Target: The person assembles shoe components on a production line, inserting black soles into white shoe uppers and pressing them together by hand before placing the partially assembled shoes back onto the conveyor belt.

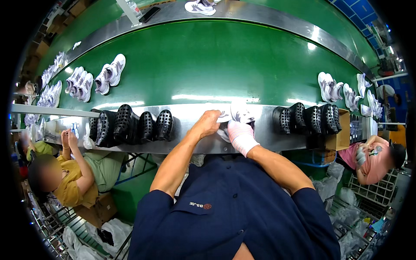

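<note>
In front of me, on the metal edge of the bench, lies a pair of white and grey-purple sneakers, close together. My bare left hand [208,125] has its fingers closed on the left sneaker [224,116]. A whitish-pink glove covers my right hand [241,135], which grips the right sneaker [242,112] near its opening, with the toe pointing away from me. The glove hides part of that sneaker, and its fingertips are out of sight.
Black perforated shoe lasts [125,123] stand at the left, and more black lasts [299,118] at the right by a cardboard box [342,130]. Sneakers [115,69] line the green belt [208,65] on both sides. Co-workers [71,173] sit left and right.
</note>
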The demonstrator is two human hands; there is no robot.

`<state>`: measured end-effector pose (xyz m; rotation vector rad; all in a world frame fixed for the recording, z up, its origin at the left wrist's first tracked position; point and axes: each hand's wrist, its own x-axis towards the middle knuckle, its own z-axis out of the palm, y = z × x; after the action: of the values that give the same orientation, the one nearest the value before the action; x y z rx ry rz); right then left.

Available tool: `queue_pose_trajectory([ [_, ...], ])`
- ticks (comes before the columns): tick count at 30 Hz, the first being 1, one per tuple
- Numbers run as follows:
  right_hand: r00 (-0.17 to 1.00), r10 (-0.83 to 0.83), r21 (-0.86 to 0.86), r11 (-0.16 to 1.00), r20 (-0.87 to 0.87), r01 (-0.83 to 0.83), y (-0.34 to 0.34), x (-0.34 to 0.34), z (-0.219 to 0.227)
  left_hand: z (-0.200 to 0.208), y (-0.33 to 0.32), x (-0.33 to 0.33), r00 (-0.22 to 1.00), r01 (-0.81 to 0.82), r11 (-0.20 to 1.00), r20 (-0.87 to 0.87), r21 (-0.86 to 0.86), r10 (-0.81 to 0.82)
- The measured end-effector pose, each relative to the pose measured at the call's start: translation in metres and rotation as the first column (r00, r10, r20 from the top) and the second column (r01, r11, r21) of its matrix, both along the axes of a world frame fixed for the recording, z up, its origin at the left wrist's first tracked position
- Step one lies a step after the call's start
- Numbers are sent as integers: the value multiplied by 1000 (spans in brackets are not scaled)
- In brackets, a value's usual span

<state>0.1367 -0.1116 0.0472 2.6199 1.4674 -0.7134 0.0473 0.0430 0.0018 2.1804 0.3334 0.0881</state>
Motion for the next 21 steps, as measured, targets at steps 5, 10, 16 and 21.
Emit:
queue_pose_trajectory([
  [5,990,102,35,994,100,-106,-1,-10,-12,-7,-6,4,997,-22,995,-82,-99,14],
  [10,998,15,52,998,64,-18,10,-12,-37,8,2,9,992,6,993,-123,-116,-21],
  [16,989,142,66,987,45,-145,-12,-5,-31,2,17,15,816,-443,849,-263,287,514],
  [21,981,188,115,975,46,-192,-6,-1,-47,-51,41,23,916,-310,926,-191,217,351],
])
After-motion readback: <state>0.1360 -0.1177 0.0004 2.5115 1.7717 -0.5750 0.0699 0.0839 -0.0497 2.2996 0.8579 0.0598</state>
